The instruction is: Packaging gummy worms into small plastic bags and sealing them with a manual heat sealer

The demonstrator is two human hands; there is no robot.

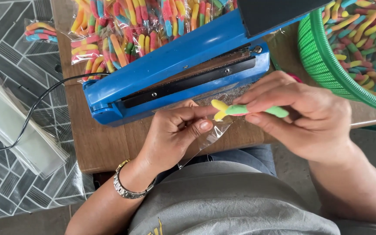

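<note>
My right hand point(303, 115) pinches a few sugar-coated gummy worms point(240, 110), yellow, green and pink, with their ends pointing left. Beside it, my left hand point(175, 132) holds a small clear plastic bag point(209, 137) by its mouth, touching the worms' tips. Both hands hover over the near edge of a wooden table point(105, 143), just in front of a blue heat sealer point(175, 65) whose arm is raised.
A green mesh basket point(323, 61) of loose gummy worms stands at the right. Sealed bags of worms point(122, 30) pile behind the sealer, with one more bag point(41, 31) on the tiled floor. A stack of clear empty bags point(14, 126) lies left; a black cord point(35, 104) trails off.
</note>
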